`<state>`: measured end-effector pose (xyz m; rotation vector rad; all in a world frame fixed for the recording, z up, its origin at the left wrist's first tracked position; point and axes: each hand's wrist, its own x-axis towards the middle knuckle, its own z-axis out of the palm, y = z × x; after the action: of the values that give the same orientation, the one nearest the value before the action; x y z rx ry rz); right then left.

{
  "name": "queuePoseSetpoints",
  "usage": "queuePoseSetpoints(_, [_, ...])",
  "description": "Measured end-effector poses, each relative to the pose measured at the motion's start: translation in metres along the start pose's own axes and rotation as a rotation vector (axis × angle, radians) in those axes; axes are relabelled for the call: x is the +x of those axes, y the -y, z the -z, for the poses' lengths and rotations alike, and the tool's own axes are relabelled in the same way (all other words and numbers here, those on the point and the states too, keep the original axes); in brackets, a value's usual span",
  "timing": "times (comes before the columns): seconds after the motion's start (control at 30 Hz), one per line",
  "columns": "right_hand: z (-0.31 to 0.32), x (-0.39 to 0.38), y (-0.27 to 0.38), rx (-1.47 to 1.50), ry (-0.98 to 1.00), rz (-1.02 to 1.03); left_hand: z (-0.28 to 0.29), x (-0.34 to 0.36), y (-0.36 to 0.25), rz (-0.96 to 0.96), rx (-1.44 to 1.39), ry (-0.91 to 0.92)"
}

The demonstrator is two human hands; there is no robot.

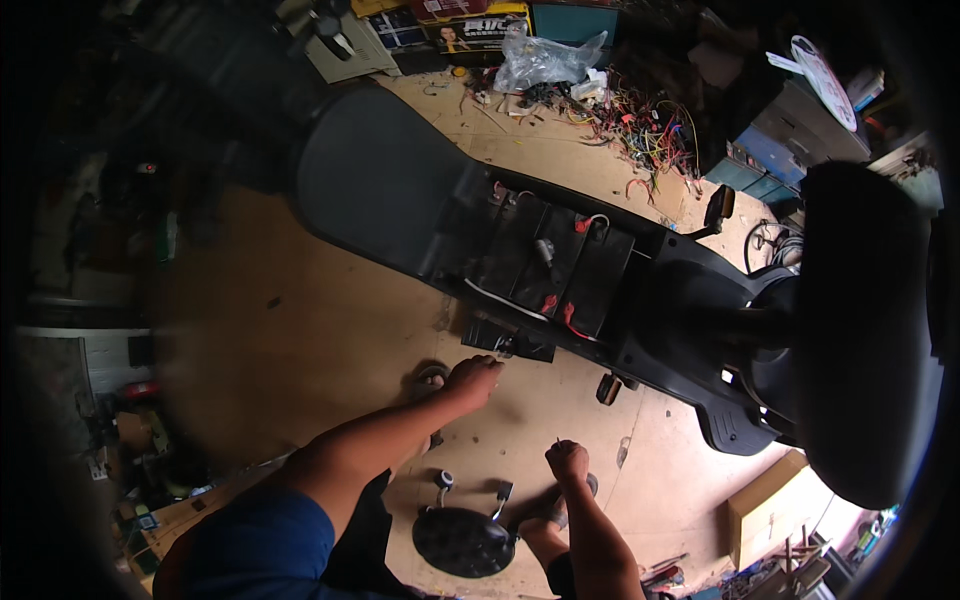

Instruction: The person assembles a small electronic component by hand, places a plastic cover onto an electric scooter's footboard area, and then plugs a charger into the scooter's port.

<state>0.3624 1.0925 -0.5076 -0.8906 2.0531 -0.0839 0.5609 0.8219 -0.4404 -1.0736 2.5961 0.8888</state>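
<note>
A black electric scooter (680, 295) lies across the view, its compartment open with several black batteries (520, 250) showing red terminal covers (582, 225) and pale wires. A small silvery part (544, 252) rests on the batteries. A black block (495, 338) sits at the compartment's near side. My left hand (474, 380) is closed just below that block, fingertips close to it; what it grips is hidden. My right hand (568, 462) is closed lower right, with a small thin item at its fingers that I cannot make out, apart from the scooter.
A black stool (462, 542) stands between my legs. A cardboard box (770, 500) is at lower right. A heap of tangled wires (650, 135), a plastic bag (545, 62) and boxes (470, 35) lie at the back. Clutter and tools (145, 430) line the left edge.
</note>
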Motion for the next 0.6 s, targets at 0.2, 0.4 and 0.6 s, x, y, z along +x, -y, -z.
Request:
queuePoseSetpoints(0.2, [-0.064, 0.057, -0.028, -0.046, -0.056, 0.132, -0.091, 0.028, 0.053, -0.046, 0.405, -0.172])
queuePoseSetpoints(0.4, [-0.085, 0.09, -0.054, -0.288, -0.039, 0.169, -0.124, 0.065, 0.046, -0.069, 0.608, -0.141])
queuePoseSetpoints(0.6, [-0.019, 0.067, 0.037, -0.382, 0.077, 0.358, -0.119, 0.077, 0.054, -0.15, 0.633, -0.275])
